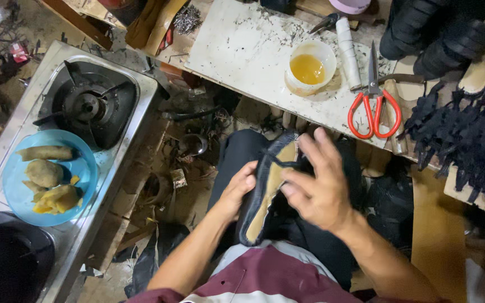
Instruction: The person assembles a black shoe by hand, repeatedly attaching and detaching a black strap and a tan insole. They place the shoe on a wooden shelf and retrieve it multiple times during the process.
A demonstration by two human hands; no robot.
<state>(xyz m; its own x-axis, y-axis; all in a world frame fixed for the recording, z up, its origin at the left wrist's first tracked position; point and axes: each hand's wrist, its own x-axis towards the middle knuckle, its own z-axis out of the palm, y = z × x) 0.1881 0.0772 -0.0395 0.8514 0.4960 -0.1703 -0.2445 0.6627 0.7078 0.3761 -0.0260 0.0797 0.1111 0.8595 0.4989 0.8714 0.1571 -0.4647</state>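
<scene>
A dark shoe upper with a tan insole (269, 188) rests on my lap, sole side up. My left hand (237, 188) grips its left edge. My right hand (316, 179) is over its right side, fingers spread and blurred, with a fingertip touching the dark strap near the toe. On the white worktop (237, 50) ahead stand a plastic cup of yellow glue (309, 68), red-handled scissors (374, 104) and a white roll (348, 51).
A gas stove (91, 101) is at the left, with a blue plate of fried food (49, 177) on it and a black pot (9, 264) below. A heap of black straps (467, 140) lies at the right. Scraps litter the floor (181, 168).
</scene>
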